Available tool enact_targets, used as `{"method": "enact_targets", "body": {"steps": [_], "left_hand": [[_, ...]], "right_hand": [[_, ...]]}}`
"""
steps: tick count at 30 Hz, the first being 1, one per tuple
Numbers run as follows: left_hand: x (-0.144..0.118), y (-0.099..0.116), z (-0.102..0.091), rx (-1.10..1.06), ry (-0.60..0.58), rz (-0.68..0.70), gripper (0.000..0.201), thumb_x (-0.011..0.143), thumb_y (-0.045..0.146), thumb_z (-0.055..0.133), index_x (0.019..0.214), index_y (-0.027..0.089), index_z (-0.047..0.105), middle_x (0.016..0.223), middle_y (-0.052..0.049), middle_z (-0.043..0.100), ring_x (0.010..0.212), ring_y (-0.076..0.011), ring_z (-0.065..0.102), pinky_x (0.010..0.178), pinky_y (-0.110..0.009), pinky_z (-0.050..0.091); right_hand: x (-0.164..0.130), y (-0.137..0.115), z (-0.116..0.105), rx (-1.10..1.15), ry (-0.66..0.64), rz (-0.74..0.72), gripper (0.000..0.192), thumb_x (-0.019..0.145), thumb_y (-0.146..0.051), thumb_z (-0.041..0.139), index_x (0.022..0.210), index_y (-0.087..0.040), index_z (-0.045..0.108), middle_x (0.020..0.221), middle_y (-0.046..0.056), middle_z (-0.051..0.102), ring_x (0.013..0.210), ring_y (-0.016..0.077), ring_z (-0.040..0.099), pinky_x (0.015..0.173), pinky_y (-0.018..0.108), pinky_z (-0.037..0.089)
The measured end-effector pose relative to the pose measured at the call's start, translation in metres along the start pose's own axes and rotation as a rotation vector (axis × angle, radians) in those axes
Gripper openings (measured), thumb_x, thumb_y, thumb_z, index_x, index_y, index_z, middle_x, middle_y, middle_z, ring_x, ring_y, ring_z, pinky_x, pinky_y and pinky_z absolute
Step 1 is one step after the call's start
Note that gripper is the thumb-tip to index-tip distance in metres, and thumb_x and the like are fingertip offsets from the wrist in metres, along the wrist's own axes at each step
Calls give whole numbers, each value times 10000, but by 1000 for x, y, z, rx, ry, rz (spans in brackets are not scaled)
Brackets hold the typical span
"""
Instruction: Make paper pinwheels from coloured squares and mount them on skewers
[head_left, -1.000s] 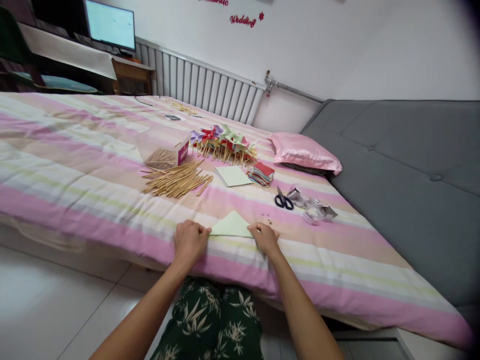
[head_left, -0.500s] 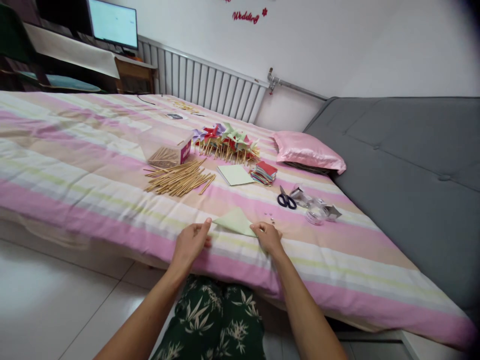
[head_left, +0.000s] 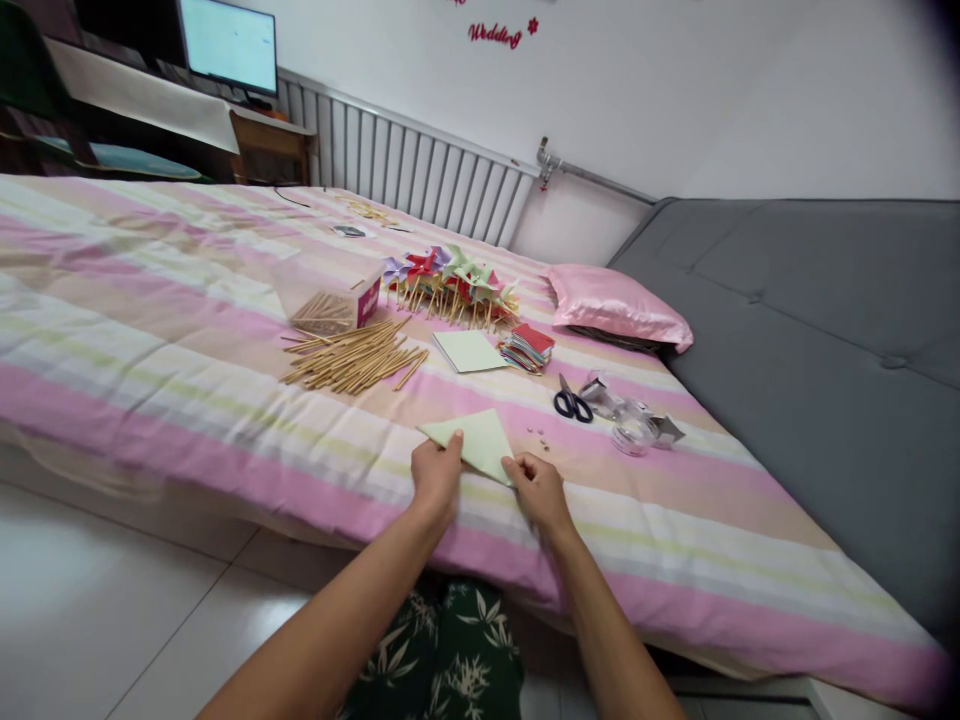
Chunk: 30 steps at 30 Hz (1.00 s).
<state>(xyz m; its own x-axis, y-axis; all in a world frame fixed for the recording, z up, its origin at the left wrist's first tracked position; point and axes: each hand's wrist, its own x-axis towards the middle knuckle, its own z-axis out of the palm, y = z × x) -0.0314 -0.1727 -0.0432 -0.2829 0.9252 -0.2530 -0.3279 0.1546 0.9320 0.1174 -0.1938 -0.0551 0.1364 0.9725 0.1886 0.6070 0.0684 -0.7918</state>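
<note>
Head view: left hand [head_left: 436,474] and right hand [head_left: 538,487] pinched the near edge of the green paper [head_left: 474,438], apparently folded; scissors [head_left: 572,402] lay beyond the right-hand grip.

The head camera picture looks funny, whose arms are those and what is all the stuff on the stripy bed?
The camera sits on a person's head and looks down, so the two arms are that person's own. The left hand and the right hand both pinch the near edge of a folded pale green paper lying on the striped bedspread. Farther back lie a heap of wooden sticks, a box of more sticks, a row of paper pinwheels, another green sheet, a stack of coloured papers, black scissors and a pink pillow.
</note>
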Motion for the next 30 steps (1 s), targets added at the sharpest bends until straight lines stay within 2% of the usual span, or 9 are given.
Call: {"method": "enact_targets", "body": {"steps": [4,7,10,12,15,18,21,25,30], "left_hand": [[14,30,12,-49,-122,140,336,627,392,701,762,87,667,729,-81,688,691,-197,624,619,-280,479],[29,68,26,-34,-328,318,381,625,412,712,805,77,677,781,-87,694,704,-185,609,644,-276,466],[45,105,43,111,-644,376,377,648,418,705,839,94,690,839,-92,697,741,-185,604,661,-265,447],[57,123,54,252,-852,351,369,670,429,690,857,111,697,854,-88,697,752,-184,603,657,-255,435],[73,139,69,378,-1073,339,353,701,441,666,856,125,691,847,-74,691,752,-176,602,649,-241,423],[86,143,81,418,-1265,288,315,728,426,647,812,124,677,798,-57,679,724,-163,600,635,-235,430],[93,138,90,439,-1375,241,282,739,401,644,773,122,665,745,-37,658,691,-150,590,629,-239,442],[100,121,94,421,-1508,146,234,716,363,673,755,133,641,695,0,615,637,-123,560,593,-225,440],[105,107,91,448,-1484,74,258,744,396,631,760,138,626,658,15,573,568,-97,507,525,-202,399]], "right_hand": [[12,-12,-21,134,4,-47,402,747,-536,529,823,-147,597,724,22,606,659,141,549,636,257,442],[35,-37,-47,274,230,-96,483,709,-483,621,1048,-154,523,918,68,596,730,140,561,713,303,470],[63,-74,-75,304,330,-254,452,722,-432,634,1088,-187,529,1029,78,587,816,150,567,796,339,459],[78,-99,-88,274,343,-352,409,733,-402,635,1085,-208,559,1061,72,600,878,164,574,856,364,438],[95,-122,-94,248,312,-407,424,717,-351,659,1111,-224,571,1057,66,621,911,182,589,855,362,451],[106,-125,-88,227,173,-323,434,723,-337,650,1137,-232,577,1081,69,629,915,195,607,811,354,483],[113,-113,-79,228,72,-254,357,739,-347,630,1070,-214,624,1053,71,653,896,201,621,792,348,491],[117,-94,-71,245,21,-201,251,760,-361,603,927,-186,671,842,44,687,780,187,629,678,298,494],[122,-84,-65,264,3,-165,179,745,-326,615,793,-170,687,741,24,677,660,150,601,590,254,459]]}}
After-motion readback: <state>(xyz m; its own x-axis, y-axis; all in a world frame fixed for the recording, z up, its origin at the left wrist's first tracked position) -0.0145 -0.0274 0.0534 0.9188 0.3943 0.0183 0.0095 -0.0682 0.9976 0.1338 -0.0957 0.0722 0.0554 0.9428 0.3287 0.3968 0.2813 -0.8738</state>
